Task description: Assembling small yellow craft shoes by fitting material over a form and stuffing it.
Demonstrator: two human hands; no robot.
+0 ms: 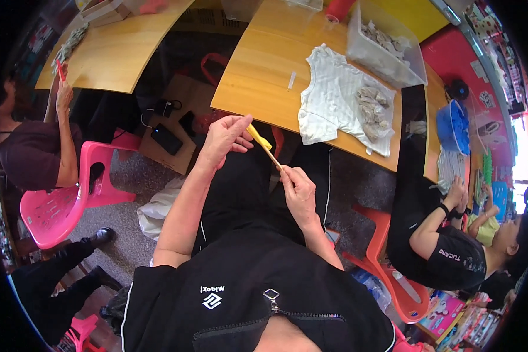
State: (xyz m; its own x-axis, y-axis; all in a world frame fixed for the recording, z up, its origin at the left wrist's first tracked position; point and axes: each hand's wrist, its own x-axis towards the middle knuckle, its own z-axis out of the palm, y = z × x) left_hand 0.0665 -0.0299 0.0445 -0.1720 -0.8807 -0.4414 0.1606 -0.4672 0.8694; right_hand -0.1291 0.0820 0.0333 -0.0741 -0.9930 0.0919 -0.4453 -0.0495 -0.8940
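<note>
White lettering (212, 289) marks the black jacket (240, 273) and a co-worker's dark sleeve (450, 258).

Passage ahead of hands (224, 141) (299, 190) over table (255, 79), left side; white garment (330, 88), tub (381, 66) obstruct right.

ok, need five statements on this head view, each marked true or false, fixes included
1. The right hand pinches the lower end of the thin yellow item. True.
2. The left hand rests flat on the table. False: its fingertips are at the item's upper end.
3. A crumpled bundle lies on the white cloth. True.
4. The blue basin stands left of that cloth. False: right of it.
5. A pink chair stands at picture left. True.
</note>
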